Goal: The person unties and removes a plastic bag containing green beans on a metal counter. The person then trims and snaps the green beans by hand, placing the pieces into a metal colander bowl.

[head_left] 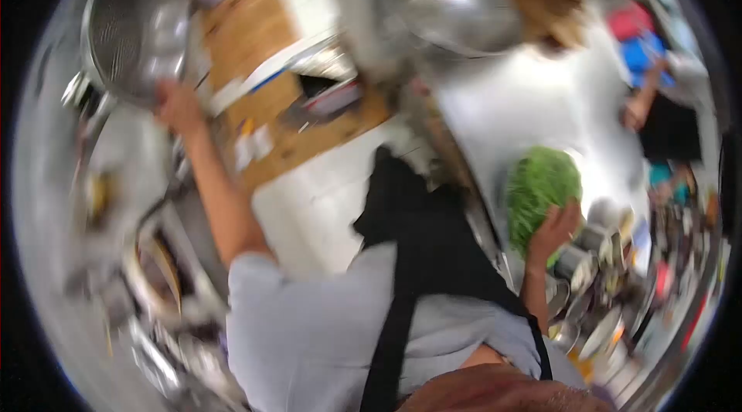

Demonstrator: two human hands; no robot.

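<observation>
My left hand (179,107) reaches far out to the left, its fingers closed on the rim of a large metal colander (139,33), which looks tilted. On the right, my right hand (555,230) rests against the near side of a heap of green leafy vegetables (541,184). Its fingers look stretched out along the leaves, though motion blurs them. The greens sit on a shiny steel worktop (495,118); whether something lies under them is hidden.
At the worktop's far end stand a big steel bowl (456,6) and a blurred brown item (545,6). Metal containers (591,246) crowd near my right arm. Another person's arm (645,95) shows at the far right. A pan-like vessel (158,273) lies at left.
</observation>
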